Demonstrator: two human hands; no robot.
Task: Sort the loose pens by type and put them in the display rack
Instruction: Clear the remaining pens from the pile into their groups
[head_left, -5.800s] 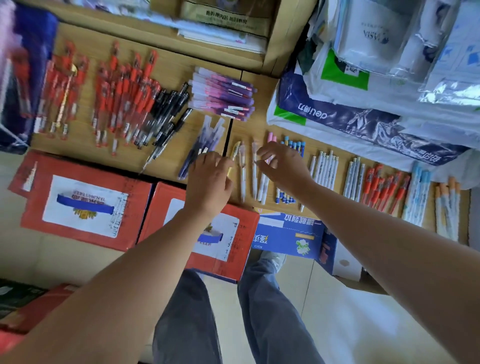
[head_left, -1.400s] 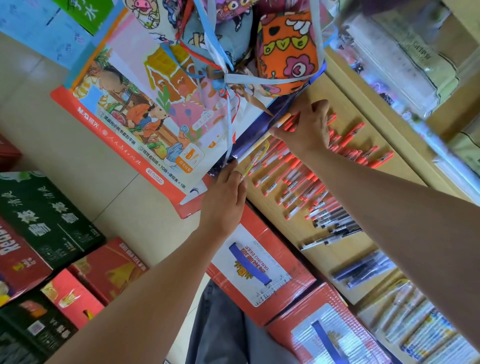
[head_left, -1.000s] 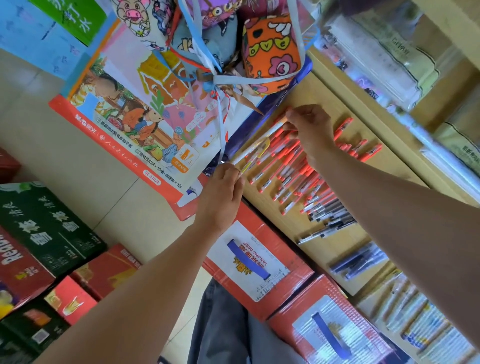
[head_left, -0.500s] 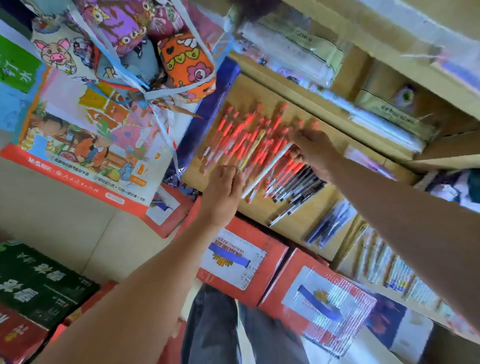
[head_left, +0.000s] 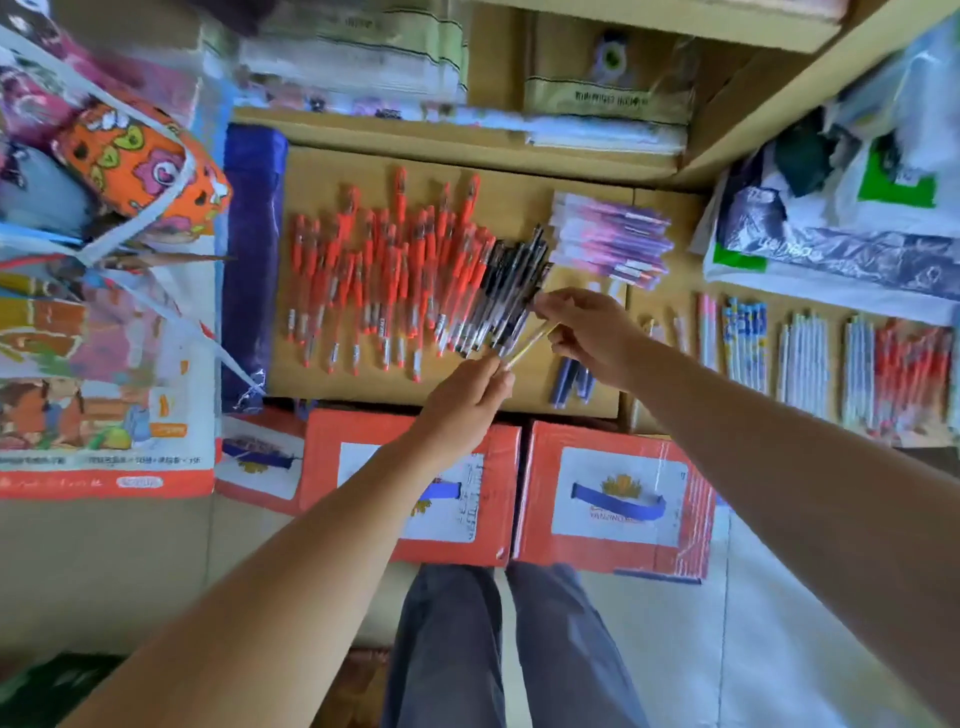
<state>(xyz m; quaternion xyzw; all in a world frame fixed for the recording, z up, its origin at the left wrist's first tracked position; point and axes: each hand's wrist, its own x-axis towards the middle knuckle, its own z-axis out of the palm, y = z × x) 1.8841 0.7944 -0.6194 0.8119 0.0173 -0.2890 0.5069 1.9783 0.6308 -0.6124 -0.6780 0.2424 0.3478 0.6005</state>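
Nearest, grey trousers (head_left: 452, 649) are seen, with red boxes (head_left: 618, 439) set beyond them against the shelf (head_left: 519, 208). Over the shelf's near part a pale pen (head_left: 530, 343) is held between the hands. Its near end is pinched by the curled fingertips of the left hand (head_left: 467, 395), and its far end by the right hand (head_left: 587, 332), just to the right. Black pens (head_left: 506, 291) lie just beyond it, with red pens (head_left: 384, 275) spread to their left. Purple packets (head_left: 608, 239) are stacked farther back.
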